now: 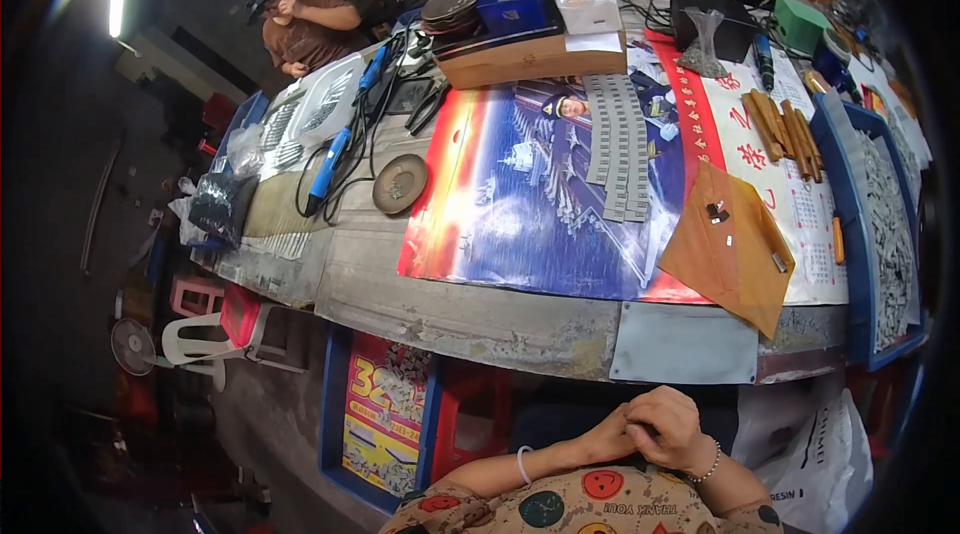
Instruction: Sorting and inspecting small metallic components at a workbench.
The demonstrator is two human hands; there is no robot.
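Note:
My two hands are together in front of my patterned shirt, just off the table's near edge. My right hand (672,426), with a beaded bracelet at its wrist, is closed over the fingers of my left hand (608,437). A pale bangle circles my left wrist, and that hand's fingers are mostly hidden. Neither hand touches anything on the table. Closest to them is a flat grey metal plate (685,344) at the table edge. Beyond it, a brown sheet (735,264) carries a few small black pieces (717,211). Rows of small grey pieces (620,149) lie on a colourful poster (520,204).
At the right stands a blue tray (858,234) of small grey parts, beside brown sticks (785,134). Blue handheld tools (328,169) with cables and a round dish (400,184) are at left. Below sits another blue tray (335,404). Another person (310,29) is at the far left.

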